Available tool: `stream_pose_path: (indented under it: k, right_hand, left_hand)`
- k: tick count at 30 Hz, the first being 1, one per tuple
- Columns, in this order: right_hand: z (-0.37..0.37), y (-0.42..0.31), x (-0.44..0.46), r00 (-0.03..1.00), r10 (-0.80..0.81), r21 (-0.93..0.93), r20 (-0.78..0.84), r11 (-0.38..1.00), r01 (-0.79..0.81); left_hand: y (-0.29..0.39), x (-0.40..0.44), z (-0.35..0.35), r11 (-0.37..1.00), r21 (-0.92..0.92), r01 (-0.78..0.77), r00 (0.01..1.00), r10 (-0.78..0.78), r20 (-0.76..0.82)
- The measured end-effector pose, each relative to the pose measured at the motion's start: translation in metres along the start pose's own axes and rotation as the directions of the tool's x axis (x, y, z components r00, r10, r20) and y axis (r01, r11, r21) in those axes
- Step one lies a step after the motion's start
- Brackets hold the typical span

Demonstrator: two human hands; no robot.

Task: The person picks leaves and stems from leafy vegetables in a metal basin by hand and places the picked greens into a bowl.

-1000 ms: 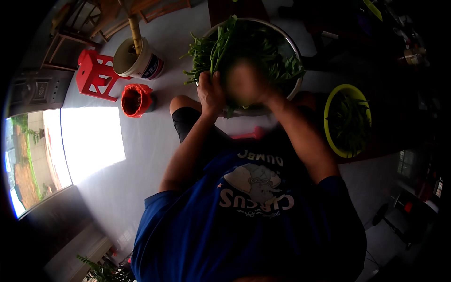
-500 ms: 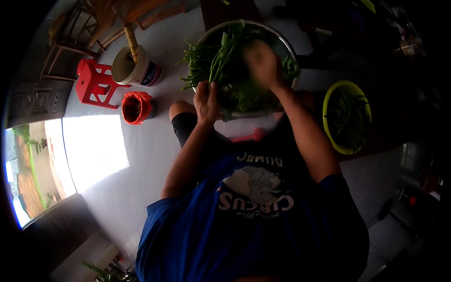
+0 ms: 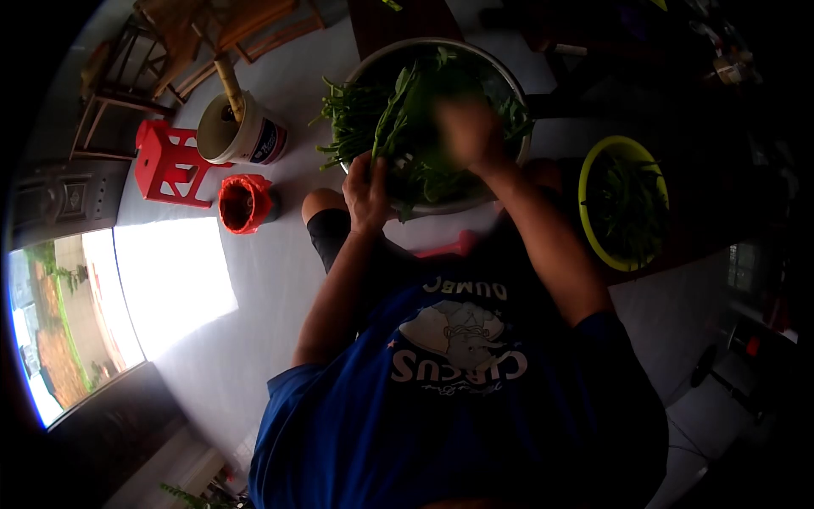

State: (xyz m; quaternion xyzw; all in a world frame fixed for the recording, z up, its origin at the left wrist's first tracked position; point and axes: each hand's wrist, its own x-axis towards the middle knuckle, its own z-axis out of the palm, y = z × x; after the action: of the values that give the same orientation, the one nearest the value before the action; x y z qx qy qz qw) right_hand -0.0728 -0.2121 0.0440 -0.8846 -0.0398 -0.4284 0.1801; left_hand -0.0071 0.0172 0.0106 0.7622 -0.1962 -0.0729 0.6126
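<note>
A wide metal basin [image 3: 500,61] in front of my knees is full of leafy green stalks [image 3: 352,119]. At its near left rim, the fingers of my left hand [image 3: 366,193] are closed on a leafy green stem [image 3: 392,123] that points up and away over the pile. My right hand [image 3: 471,136] is over the right half of the basin, close to the leaves. Motion smears its fingers, so whether it holds anything is unclear.
To the right stands a yellow-green basket [image 3: 585,204] with more greens [image 3: 632,208]. On the left are a red-lined bin [image 3: 242,204], a white bucket [image 3: 250,140] with a stick in it, a red stool [image 3: 165,165] and wooden chairs [image 3: 127,97].
My right hand remains over the basin, blurred in both frames. My left hand keeps its hold on the stem near the rim. The whole view has shifted slightly.
</note>
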Motion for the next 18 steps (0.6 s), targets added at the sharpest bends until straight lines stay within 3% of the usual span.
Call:
stream_pose_path:
  k: [5,8,9,12,13,18]
  right_hand:
    - [0.006,0.013,-0.011,0.996,0.082,0.01,-0.035,0.997,-0.082]
    - [0.015,0.013,-0.004,0.937,0.33,0.021,-0.113,0.944,-0.33]
    - [0.024,0.021,-0.001,0.929,0.261,0.133,-0.262,0.963,-0.233]
    - [0.024,0.05,-0.004,0.998,0.013,0.082,-0.068,0.997,-0.008]
    - [0.018,0.049,-0.002,0.999,0.011,0.028,0.041,1.0,-0.012]
    - [0.005,0.036,0.002,0.993,0.018,-0.07,0.117,0.998,-0.01]
  left_hand:
    - [-0.001,-0.002,0.003,0.997,-0.077,0.007,1.0,-0.006,0.013]
    - [0.002,-0.001,0.004,0.995,-0.102,0.016,1.0,-0.013,0.028]
    - [0.003,-0.003,0.004,0.994,-0.104,0.037,0.999,-0.033,0.037]
    - [0.008,-0.003,0.001,0.988,-0.121,0.101,0.993,-0.093,0.067]
    - [0.01,-0.002,-0.001,0.983,-0.137,0.124,0.991,-0.114,0.074]
    - [0.02,-0.002,-0.002,0.895,-0.376,0.241,0.969,-0.199,0.148]
